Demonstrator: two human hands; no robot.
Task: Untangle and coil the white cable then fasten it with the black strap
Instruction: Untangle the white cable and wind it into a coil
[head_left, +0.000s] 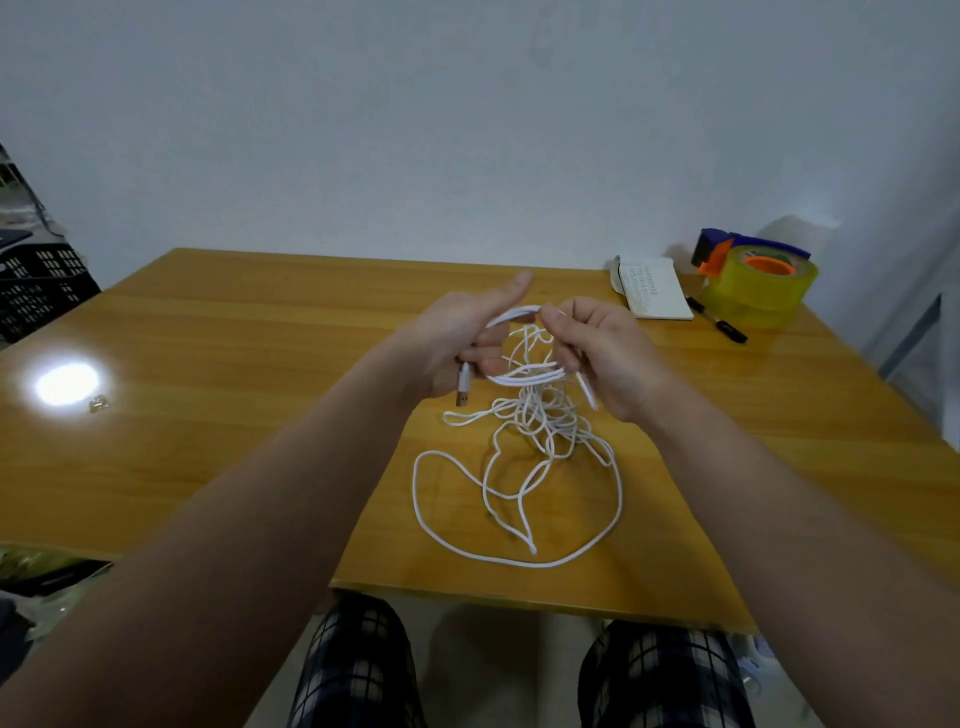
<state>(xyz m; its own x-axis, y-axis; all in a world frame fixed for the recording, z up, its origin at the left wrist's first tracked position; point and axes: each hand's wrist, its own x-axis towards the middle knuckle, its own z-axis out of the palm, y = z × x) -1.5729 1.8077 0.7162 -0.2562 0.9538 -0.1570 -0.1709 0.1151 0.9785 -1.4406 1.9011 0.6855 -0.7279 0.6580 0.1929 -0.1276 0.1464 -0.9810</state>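
Your left hand has its fingers curled round a few gathered loops of the white cable, thumb sticking out, and the USB plug hangs below the palm. Your right hand pinches the same loops from the other side, fingers bent. The rest of the cable lies tangled on the tabletop beneath both hands. A tape roll, notebook and pen sit at the far right corner.

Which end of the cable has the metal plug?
The end hanging below the left hand; its tip is metal. The other end, by the right hand, is slim and all white. Both hands hold the cable.
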